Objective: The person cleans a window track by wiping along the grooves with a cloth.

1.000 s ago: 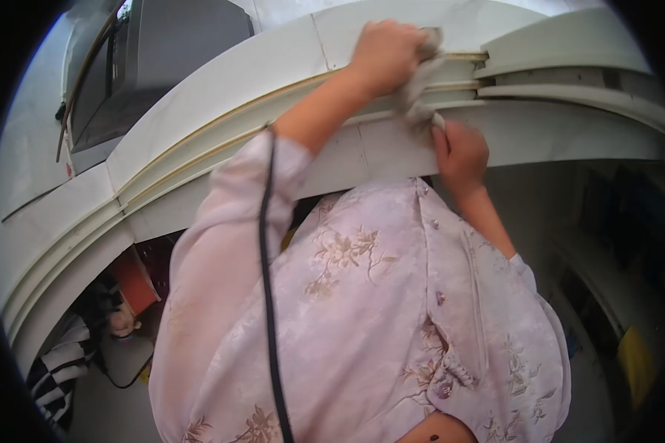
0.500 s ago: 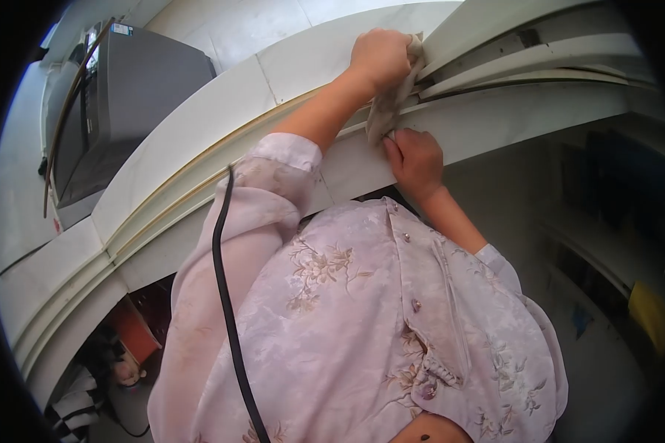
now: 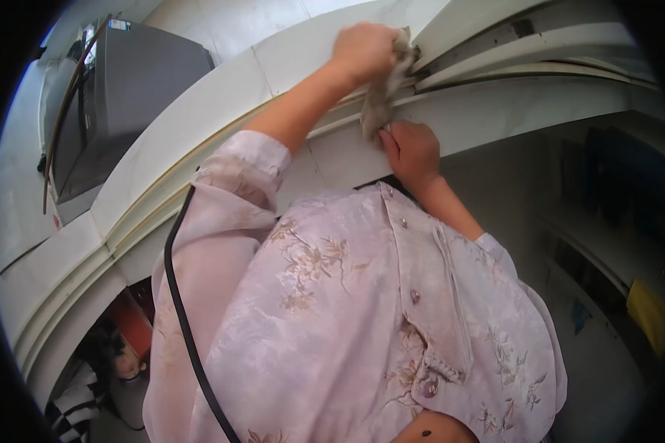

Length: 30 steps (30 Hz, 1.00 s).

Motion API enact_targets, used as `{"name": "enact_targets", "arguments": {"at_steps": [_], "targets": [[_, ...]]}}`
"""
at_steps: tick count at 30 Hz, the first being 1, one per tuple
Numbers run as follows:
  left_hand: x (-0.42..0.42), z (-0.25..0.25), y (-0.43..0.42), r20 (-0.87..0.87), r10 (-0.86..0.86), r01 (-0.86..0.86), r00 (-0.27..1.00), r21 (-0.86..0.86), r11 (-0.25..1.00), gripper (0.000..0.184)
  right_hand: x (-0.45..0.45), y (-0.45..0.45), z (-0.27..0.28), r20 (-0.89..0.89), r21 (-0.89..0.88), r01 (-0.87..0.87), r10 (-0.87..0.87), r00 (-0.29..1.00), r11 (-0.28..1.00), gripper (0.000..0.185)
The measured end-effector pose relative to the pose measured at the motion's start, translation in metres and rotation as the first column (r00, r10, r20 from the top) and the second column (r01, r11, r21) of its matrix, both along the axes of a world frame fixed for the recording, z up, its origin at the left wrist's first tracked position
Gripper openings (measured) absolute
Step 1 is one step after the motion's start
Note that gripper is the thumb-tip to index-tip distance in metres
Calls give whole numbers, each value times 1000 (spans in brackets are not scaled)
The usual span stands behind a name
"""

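Observation:
A greyish-beige cloth [image 3: 380, 107] stretches between my two hands across the grooves of a white sliding-window track [image 3: 325, 127]. My left hand [image 3: 364, 53], slightly blurred, is closed on the cloth's upper end beside the ends of the white window rails [image 3: 524, 63]. Below it, my right hand [image 3: 414, 151] pinches the lower end between thumb and bent fingers, close to the inner face of the sill [image 3: 480, 133]. The part of the cloth lying in the grooves is partly hidden.
A black cord [image 3: 177, 288] runs down along my left sleeve. Beyond the sill at upper left stands a large grey box-shaped appliance [image 3: 151, 96]. Dark shelving [image 3: 580, 258] and a yellow item [image 3: 650, 314] are at right. A black-and-white checked item [image 3: 77, 402] lies lower left.
My left hand has shifted left and slightly up with the cloth's upper end. The sleeve and cord have swung left. My right hand has barely moved and still grips the cloth.

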<state>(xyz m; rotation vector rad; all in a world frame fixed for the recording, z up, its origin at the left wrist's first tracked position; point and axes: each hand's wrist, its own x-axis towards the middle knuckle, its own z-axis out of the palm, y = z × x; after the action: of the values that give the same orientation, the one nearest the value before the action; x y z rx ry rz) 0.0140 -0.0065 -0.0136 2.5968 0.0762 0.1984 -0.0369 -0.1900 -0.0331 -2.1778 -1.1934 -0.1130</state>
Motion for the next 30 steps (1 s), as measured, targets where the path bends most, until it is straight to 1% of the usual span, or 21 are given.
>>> {"name": "enact_targets", "arguments": {"at_steps": [1, 3, 7, 9, 10, 11, 12, 13, 14, 16, 17, 18, 20, 21, 22, 23, 25, 27, 30], "targets": [[-15, 1, 9, -7, 4, -4, 1000, 2, 1000, 16, -2, -1, -1, -7, 2, -4, 4, 1000, 1000, 18], [-45, 13, 28, -139, 46, -66, 989, -148, 987, 17, -1, 4, 4, -18, 9, -4, 4, 1000, 1000, 17], [-15, 12, 3, -107, 41, -55, 993, -132, 990, 17, -4, 5, 1, 0, 7, 9, -9, 1000, 1000, 18], [13, 7, -15, -31, 23, -20, 999, 75, 997, 18, -7, 4, 1, -29, 22, 22, -21, 999, 1000, 17], [14, 2, -10, -34, 20, -17, 999, 76, 997, 18, -6, 4, 0, -58, 37, 28, -26, 998, 999, 16], [9, -2, -3, -41, -1, 1, 999, -16, 1000, 17, -5, 2, 0, -67, 36, 23, -21, 998, 999, 16], [1, -3, 5, -44, -21, 16, 999, -108, 994, 17, -1, 1, 1, 7, 78, -33, 33, 999, 996, 16], [-19, 4, 17, -120, 9, -22, 993, -105, 994, 16, 1, 1, 1, 91, 118, -88, 77, 993, 989, 16], [-39, 12, 28, -189, 40, -59, 981, -96, 994, 16, 1, 4, 1, 95, 124, -88, 77, 993, 988, 16], [-56, 16, 36, -171, 53, -69, 984, -86, 994, 16, -2, 9, 1, 14, 131, -72, 71, 997, 989, 18], [-58, 15, 39, -152, 61, -74, 986, -81, 994, 16, -2, 11, -2, 11, 133, -72, 71, 997, 989, 18], [-47, 12, 32, -170, 66, -87, 983, -123, 989, 15, -2, 10, -7, 31, 125, -60, 57, 998, 990, 18], [-9, 1, 9, -113, 25, -27, 993, -18, 999, 13, -3, 9, -12, 40, 111, -54, 50, 998, 992, 18], [12, -5, -7, -33, 49, -48, 998, 13, 999, 13, -4, 9, -11, 74, 114, -36, 27, 997, 993, 17], [17, 1, -6, -100, -2, 10, 995, 74, 997, 14, -3, 9, -11, 105, 120, -15, 2, 994, 993, 17], [15, 1, -3, -112, -8, 15, 994, 68, 998, 14, -1, 9, -9, 93, 114, -9, -2, 996, 993, 17], [-6, 6, 10, -65, -30, 33, 997, 42, 999, 16, 2, 5, 1, 67, 140, -70, 61, 996, 988, 16], [-52, 12, 39, -145, -2, 11, 989, 64, 998, 17, 2, 7, -1, 104, 178, -71, 53, 993, 981, 16], [-111, 36, 59, -151, 67, -61, 986, 42, 997, 13, -3, 11, 5, 100, 157, -43, 27, 995, 987, 16]]}}
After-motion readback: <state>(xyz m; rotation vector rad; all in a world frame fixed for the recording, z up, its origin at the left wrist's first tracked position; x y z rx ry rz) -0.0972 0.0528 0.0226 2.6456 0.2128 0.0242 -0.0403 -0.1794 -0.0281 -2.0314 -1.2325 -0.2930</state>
